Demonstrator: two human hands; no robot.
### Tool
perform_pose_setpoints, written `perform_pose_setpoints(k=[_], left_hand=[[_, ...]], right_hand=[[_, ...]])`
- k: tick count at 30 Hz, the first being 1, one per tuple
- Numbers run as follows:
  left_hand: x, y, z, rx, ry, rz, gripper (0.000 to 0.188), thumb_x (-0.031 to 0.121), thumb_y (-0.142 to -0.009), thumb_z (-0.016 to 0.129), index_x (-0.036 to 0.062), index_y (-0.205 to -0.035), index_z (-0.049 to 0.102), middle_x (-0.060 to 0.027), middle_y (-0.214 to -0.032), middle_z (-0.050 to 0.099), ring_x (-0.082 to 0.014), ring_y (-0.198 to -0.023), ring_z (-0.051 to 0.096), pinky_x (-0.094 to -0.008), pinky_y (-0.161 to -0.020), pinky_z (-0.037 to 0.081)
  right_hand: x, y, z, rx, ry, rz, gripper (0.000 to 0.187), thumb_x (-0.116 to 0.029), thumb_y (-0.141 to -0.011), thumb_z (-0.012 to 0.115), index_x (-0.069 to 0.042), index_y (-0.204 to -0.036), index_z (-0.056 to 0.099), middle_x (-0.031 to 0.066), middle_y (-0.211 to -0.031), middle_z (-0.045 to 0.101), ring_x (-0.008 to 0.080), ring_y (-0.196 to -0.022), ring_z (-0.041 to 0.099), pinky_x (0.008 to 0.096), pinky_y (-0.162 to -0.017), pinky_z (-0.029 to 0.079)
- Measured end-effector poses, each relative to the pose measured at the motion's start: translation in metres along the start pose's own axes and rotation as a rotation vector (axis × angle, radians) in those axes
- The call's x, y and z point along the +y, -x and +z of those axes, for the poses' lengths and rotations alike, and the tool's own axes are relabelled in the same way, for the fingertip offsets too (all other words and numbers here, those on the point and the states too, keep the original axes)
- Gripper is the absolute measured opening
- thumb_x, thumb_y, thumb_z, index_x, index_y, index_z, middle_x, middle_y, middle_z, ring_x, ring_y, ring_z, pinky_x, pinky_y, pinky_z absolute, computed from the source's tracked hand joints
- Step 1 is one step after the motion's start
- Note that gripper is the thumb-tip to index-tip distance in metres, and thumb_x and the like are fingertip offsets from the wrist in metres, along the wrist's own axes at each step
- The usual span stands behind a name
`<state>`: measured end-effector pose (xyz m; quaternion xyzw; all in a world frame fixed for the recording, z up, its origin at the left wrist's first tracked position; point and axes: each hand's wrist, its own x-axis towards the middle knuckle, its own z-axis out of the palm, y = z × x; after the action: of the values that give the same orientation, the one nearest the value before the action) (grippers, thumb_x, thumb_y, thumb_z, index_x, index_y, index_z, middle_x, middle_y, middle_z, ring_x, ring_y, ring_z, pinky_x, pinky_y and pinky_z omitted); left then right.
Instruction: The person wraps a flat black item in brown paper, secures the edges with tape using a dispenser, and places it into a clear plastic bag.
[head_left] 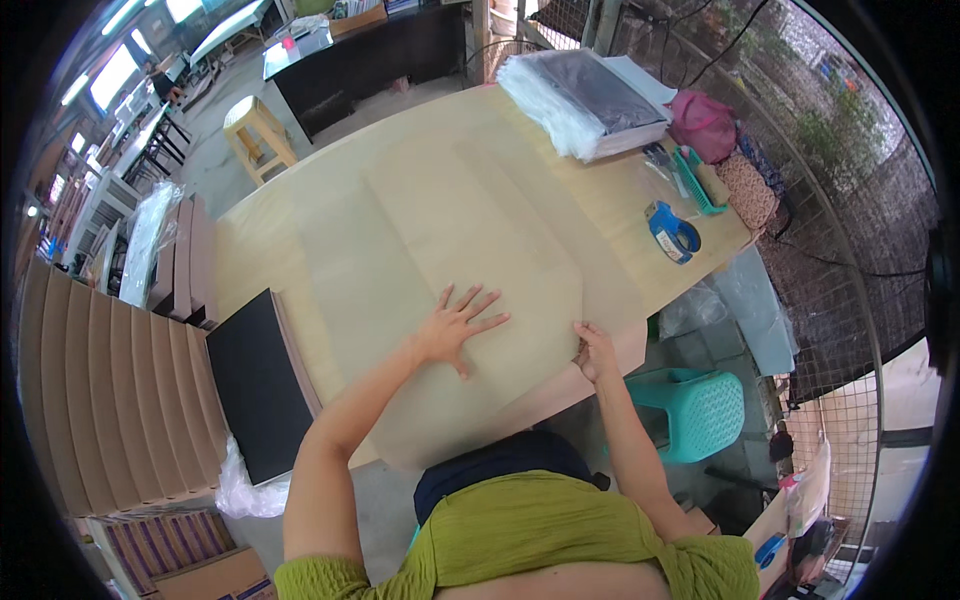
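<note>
A large tan sheet (420, 270), thin and paper-like, covers the middle of the wooden table (255, 235). A paler, angular panel (500, 240) shows within it; I cannot tell whether that is a fold or a separate layer. My left hand (458, 328) lies on the sheet with its fingers spread wide. To the right, my right hand (593, 352) has its fingers closed on the sheet's near right edge. A pinkish-tan part of the sheet (560, 390) hangs over the table edge close to my body.
At the far right sit a plastic-wrapped stack (590, 100), a blue tape dispenser (672, 232), a green basket (697, 180) and a pink bag (703, 125). A black board (262, 390) and cardboard sheets (115, 390) stand left. Right of me is a turquoise stool (690, 412).
</note>
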<state>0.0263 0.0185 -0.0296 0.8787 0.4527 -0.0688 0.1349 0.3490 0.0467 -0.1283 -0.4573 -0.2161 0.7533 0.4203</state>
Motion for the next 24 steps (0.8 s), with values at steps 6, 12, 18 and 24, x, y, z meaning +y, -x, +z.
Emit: perform_pose_setpoints(k=[6,12,18,24], left_hand=[[-0.011,0.005,0.024,0.143,-0.012,0.062,0.124,0.054,-0.051,0.086,0.0364,-0.156,0.023,-0.0043,-0.166,0.014,-0.0344,-0.152,0.013,-0.0631,-0.119,0.017],[-0.013,0.008,0.027,0.165,-0.002,0.093,0.119,0.059,-0.055,0.080,0.0342,-0.157,0.025,-0.0092,-0.164,0.018,-0.0370,-0.151,0.015,-0.0596,-0.120,0.017],[-0.013,0.001,0.043,0.313,-0.031,0.107,0.098,0.055,-0.071,0.076,0.0345,-0.155,0.030,-0.0142,-0.163,0.021,-0.0372,-0.149,0.020,-0.0590,-0.119,0.020],[-0.011,0.001,0.053,0.426,-0.009,0.036,0.094,0.036,-0.073,0.078,0.0419,-0.153,0.030,-0.0112,-0.162,0.024,-0.0347,-0.145,0.030,-0.0580,-0.115,0.026]], right_hand=[[0.032,0.063,0.006,0.098,0.278,0.219,0.029,-0.023,-0.092,0.069,-0.003,-0.113,0.063,0.0095,-0.101,0.069,0.0216,-0.079,0.069,0.0377,-0.071,0.056],[0.110,0.109,0.067,-0.070,0.889,-0.284,0.039,-0.014,-0.085,0.073,0.004,-0.118,0.063,0.0098,-0.092,0.070,0.0180,-0.073,0.066,0.0322,-0.065,0.052],[0.065,0.012,-0.024,0.681,0.944,-0.716,0.025,-0.009,-0.083,0.069,0.004,-0.104,0.067,0.0107,-0.087,0.069,0.0191,-0.073,0.063,0.0344,-0.070,0.050],[0.083,0.057,-0.005,0.511,0.910,-0.561,0.028,-0.020,-0.078,0.075,0.001,-0.096,0.070,0.0073,-0.079,0.066,0.0157,-0.077,0.061,0.0321,-0.071,0.052]])
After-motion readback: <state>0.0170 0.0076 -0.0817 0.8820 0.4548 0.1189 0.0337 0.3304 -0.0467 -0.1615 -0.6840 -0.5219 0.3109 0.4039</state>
